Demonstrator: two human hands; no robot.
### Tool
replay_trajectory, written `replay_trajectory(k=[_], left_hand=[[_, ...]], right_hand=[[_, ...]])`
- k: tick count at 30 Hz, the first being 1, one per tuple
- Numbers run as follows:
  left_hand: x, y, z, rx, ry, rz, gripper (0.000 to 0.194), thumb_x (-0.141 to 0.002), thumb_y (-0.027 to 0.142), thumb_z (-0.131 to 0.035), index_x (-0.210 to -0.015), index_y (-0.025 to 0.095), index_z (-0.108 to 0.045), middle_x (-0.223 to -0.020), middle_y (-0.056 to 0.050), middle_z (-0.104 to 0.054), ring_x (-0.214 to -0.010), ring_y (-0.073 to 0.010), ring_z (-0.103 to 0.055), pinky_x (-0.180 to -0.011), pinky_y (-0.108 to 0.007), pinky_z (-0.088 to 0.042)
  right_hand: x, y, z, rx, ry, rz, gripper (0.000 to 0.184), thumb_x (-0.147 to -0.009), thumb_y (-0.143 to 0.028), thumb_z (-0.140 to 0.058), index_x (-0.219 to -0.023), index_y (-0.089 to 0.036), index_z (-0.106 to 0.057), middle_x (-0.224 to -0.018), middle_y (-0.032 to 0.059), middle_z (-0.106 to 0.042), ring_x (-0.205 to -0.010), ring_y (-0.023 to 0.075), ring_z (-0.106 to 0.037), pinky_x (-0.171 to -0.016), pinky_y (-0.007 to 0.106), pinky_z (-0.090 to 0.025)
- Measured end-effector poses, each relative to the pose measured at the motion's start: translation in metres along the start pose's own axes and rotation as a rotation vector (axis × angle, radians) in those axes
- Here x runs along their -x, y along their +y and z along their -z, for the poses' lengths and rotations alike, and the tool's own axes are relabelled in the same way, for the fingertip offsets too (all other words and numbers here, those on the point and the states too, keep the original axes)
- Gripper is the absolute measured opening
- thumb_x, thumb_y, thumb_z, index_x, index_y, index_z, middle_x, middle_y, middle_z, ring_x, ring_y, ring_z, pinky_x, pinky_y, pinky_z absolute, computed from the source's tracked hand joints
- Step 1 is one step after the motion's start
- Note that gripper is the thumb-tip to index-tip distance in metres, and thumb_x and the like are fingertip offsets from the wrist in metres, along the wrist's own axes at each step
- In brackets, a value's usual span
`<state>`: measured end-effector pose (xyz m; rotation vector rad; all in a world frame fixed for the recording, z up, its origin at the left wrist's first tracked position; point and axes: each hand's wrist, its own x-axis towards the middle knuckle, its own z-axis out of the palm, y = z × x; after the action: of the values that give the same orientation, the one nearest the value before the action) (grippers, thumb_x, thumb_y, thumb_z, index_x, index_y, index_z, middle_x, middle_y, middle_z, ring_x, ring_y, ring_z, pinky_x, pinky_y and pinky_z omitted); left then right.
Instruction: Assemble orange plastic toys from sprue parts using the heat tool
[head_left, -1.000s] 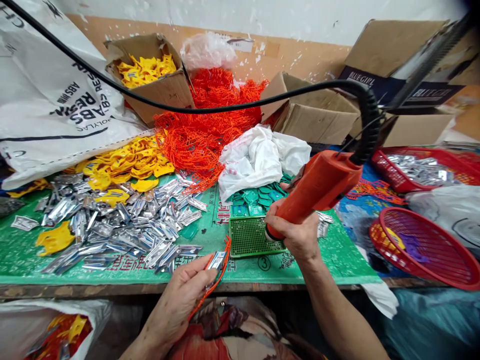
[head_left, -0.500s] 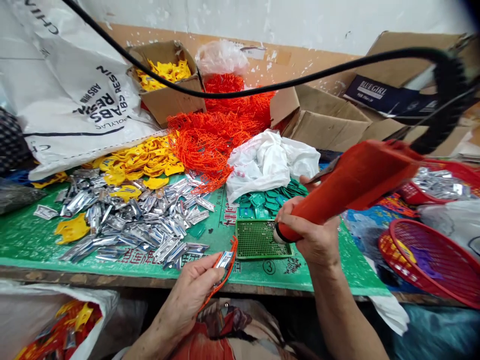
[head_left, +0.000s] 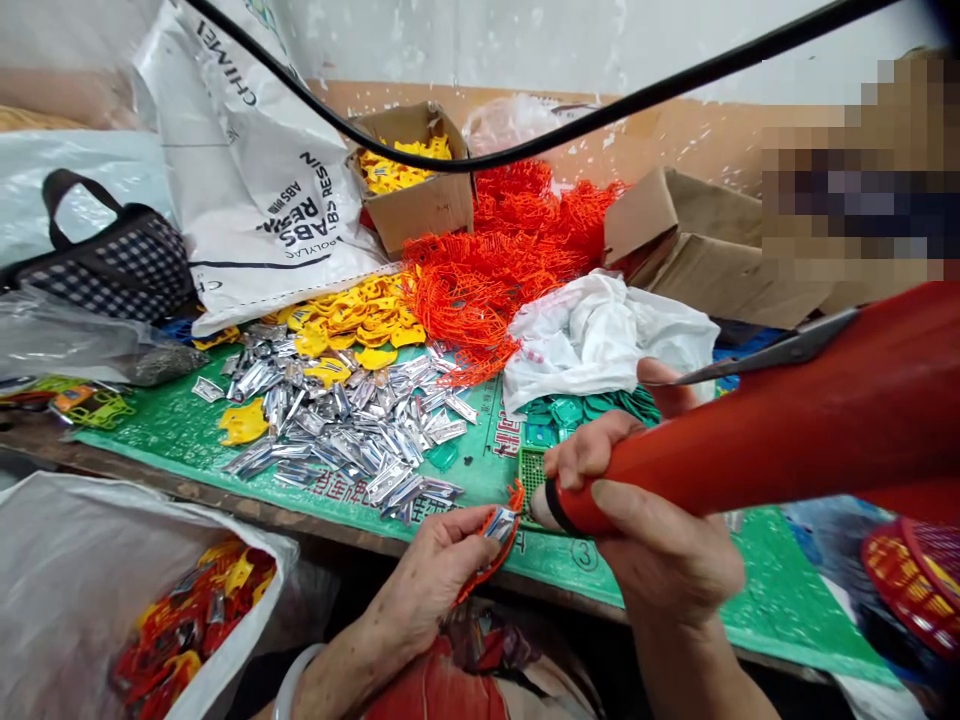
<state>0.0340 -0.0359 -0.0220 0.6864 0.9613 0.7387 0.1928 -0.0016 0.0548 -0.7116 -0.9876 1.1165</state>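
My left hand [head_left: 427,570] pinches a thin orange plastic piece [head_left: 480,580] with a shiny metal plate [head_left: 501,523] lying on it, just above the table's front edge. Wrapped in my right hand [head_left: 667,560] is a red electric screwdriver [head_left: 750,440] with a metal lever along its body. It lies tilted, its pale nose pointing left, close by the plate. Whether the bit touches the plate I cannot tell. Behind the nose sits a small green mesh basket [head_left: 531,462], mostly hidden by the screwdriver and hand. Green plastic pieces [head_left: 559,412] are heaped behind it.
Loose metal plates [head_left: 352,430], yellow pieces [head_left: 360,315] and an orange heap [head_left: 495,280] cover the left and back of the green-topped table. A white plastic bag [head_left: 607,330] lies behind the basket. A black cable [head_left: 510,155] crosses above. An open sack [head_left: 82,600] stands front left.
The screwdriver's nose has come from over the green basket to beside the plate in my left hand. My view has turned left, showing a checked bag.
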Motion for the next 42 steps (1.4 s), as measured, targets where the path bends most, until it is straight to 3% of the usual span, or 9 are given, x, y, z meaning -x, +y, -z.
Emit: replay_trajectory(k=[12, 42], left_hand=[[-0.001, 0.002, 0.0, 0.097, 0.03, 0.039, 0.014, -0.068, 0.027, -0.076, -0.076, 0.016, -0.075, -0.066, 0.0, -0.063, -0.063, -0.0143, -0.052, -0.064, -0.026, -0.037], [-0.003, 0.001, -0.003, 0.128, 0.052, 0.05, 0.023, -0.067, 0.03, -0.078, -0.086, 0.016, -0.078, -0.07, -0.002, -0.069, -0.068, -0.0172, -0.058, -0.064, -0.026, -0.041]], right_hand=[[0.006, 0.015, -0.004, -0.093, -0.056, -0.053, 0.067, -0.07, -0.014, -0.077, -0.126, -0.039, -0.051, -0.073, -0.0067, -0.063, -0.063, 0.0127, -0.059, -0.069, 0.032, -0.053], [0.006, 0.019, -0.004, -0.099, -0.076, -0.06, 0.067, -0.07, -0.013, -0.076, -0.126, -0.037, -0.049, -0.073, -0.0062, -0.062, -0.063, 0.0132, -0.059, -0.067, 0.032, -0.053]])
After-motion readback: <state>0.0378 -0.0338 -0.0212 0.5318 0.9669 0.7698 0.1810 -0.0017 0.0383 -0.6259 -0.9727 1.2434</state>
